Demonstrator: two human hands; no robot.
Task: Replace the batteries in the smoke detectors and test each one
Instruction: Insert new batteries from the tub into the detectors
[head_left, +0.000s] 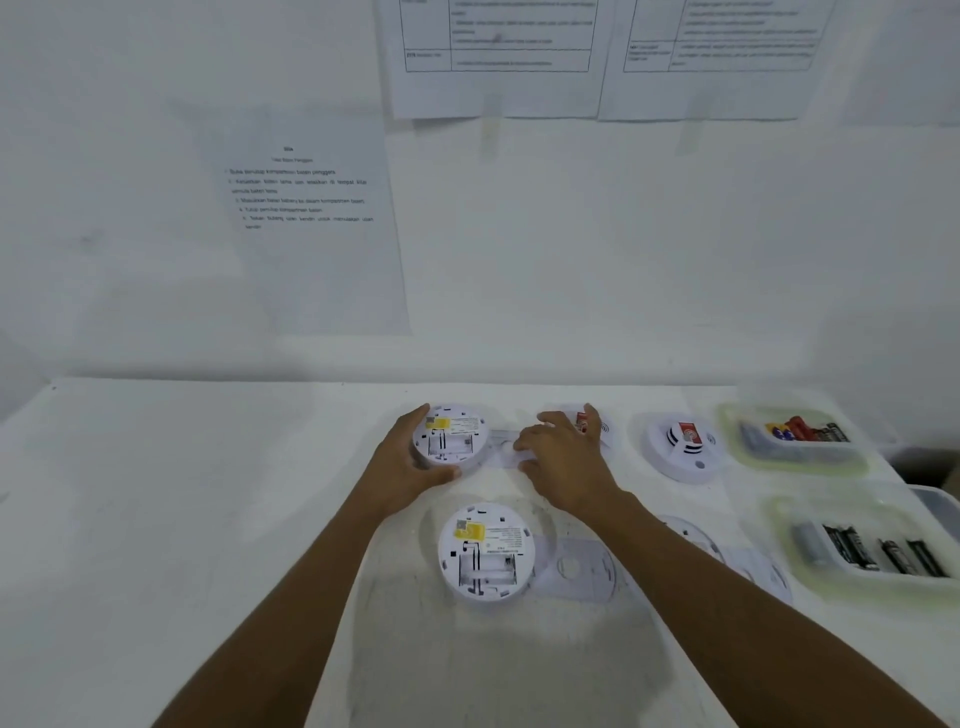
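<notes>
Head view: left hand (410, 452) cups the far detector (451, 439), lying back-up on the table (208, 493). Right hand (563, 457) rests spread on a loose plate (500, 448) just beside it. Steadying the detector while the plate moves seems wise.

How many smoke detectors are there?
4: the held detector in the left hand; the near detector; the third detector partly behind the right hand; the far-right detector beside a tray. More could be hidden.

Bright, even, diffuse light; soft faint shadows; whole picture slightly blurred; wide-angle bending at the edges.
</notes>
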